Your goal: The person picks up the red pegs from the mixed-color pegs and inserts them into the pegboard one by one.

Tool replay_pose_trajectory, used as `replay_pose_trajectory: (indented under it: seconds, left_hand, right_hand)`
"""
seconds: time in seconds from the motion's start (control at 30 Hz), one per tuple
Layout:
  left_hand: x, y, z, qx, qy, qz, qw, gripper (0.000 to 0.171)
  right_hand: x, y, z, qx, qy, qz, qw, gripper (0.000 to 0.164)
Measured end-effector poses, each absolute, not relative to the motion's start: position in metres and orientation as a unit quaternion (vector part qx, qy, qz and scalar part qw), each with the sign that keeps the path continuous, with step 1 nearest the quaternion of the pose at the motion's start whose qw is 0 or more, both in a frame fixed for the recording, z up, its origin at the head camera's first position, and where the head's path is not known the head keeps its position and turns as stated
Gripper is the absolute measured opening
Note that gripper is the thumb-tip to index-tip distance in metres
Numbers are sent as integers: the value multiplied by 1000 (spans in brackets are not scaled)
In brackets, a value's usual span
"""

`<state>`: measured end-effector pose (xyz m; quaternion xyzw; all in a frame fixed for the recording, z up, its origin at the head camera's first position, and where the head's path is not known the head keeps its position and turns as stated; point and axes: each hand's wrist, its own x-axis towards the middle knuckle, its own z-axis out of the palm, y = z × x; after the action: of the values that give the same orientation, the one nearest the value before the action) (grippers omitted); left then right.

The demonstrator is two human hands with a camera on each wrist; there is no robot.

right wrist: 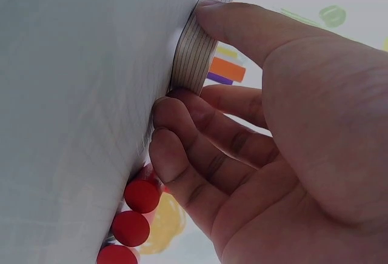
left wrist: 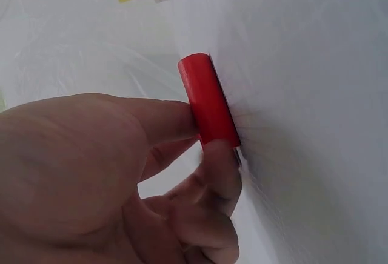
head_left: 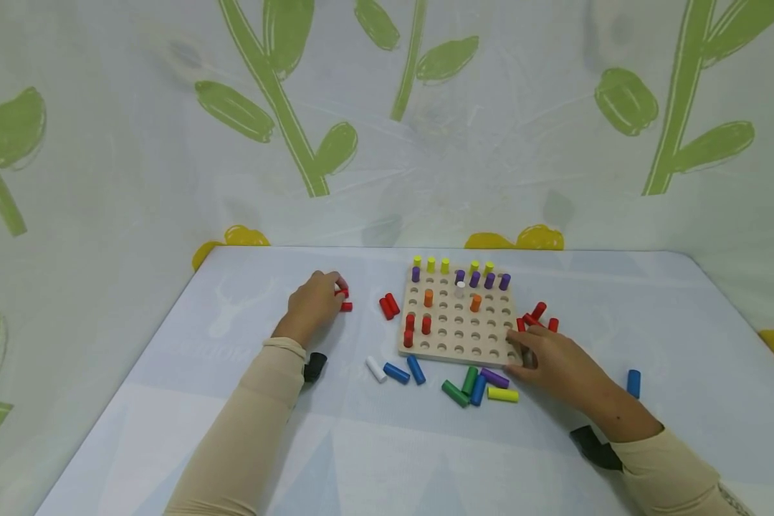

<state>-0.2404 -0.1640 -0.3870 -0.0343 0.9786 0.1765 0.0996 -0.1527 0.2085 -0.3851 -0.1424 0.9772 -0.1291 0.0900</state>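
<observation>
A wooden pegboard (head_left: 451,355) lies on the table, with yellow, purple, orange and red pegs and a white peg (head_left: 460,289) standing in its holes. My right hand (head_left: 557,362) holds the board's near right corner, thumb and fingers against its edge (right wrist: 197,52). Off to the board's left, my left hand (head_left: 314,307) pinches a red peg (left wrist: 209,97) between thumb and fingers, close against the tabletop. Another red peg (head_left: 346,307) lies by those fingertips in the head view. Two more red pegs (head_left: 389,306) lie between that hand and the board.
Loose red pegs (head_left: 538,310) lie right of the board, by my right hand. In front of the board are a white peg (head_left: 375,369), several blue pegs (head_left: 396,373), green pegs (head_left: 455,393), a purple peg and a yellow peg (head_left: 503,394). Another blue peg (head_left: 633,383) lies far right.
</observation>
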Motion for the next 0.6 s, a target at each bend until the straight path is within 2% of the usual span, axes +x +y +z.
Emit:
replay_pose_trajectory:
  seconds: [0.4, 0.6]
  left_hand:
    - [-236, -162, -381, -34, 982, 178, 61, 22]
    - [-235, -152, -373, -3, 979, 201, 17, 23]
  right_hand:
    - [-153, 208, -387, -140, 977, -130, 96, 68]
    - [-153, 210, -386, -139, 977, -129, 97, 69]
